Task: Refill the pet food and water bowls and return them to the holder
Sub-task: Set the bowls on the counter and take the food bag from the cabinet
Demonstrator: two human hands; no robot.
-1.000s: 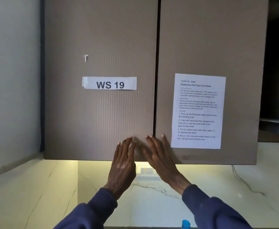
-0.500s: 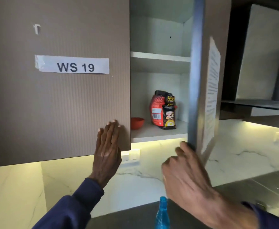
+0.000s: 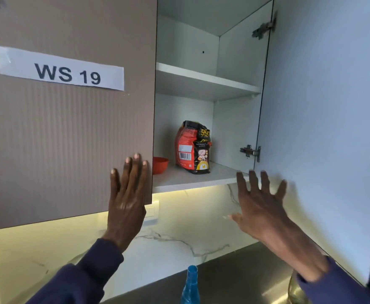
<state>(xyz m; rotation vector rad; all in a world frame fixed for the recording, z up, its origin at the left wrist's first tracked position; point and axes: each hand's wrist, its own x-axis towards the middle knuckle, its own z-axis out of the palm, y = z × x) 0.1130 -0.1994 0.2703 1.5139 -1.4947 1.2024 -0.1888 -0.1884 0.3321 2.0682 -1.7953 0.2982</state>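
A red and black pet food bag [image 3: 192, 148] stands upright on the lower shelf of the wall cupboard. Left of it sits a small red bowl [image 3: 160, 164], partly hidden by the closed left door [image 3: 70, 132]. My left hand [image 3: 127, 200] lies flat against that door's lower right corner, fingers together, holding nothing. My right hand [image 3: 260, 205] is spread in the air below the shelf's front edge, just left of the swung-out right door [image 3: 324, 128], and holds nothing.
A blue bottle top [image 3: 190, 284] pokes up from the dark counter [image 3: 234, 279] at the bottom centre. A marble backsplash [image 3: 179, 233] with a switch plate runs under the cupboard. The upper shelf [image 3: 201, 82] is bare. A rounded brass-coloured object [image 3: 293, 290] sits at the bottom right.
The right cupboard door has swung fully open. My right hand has let go of its edge and spread its fingers. My left hand stays flat on the left door.
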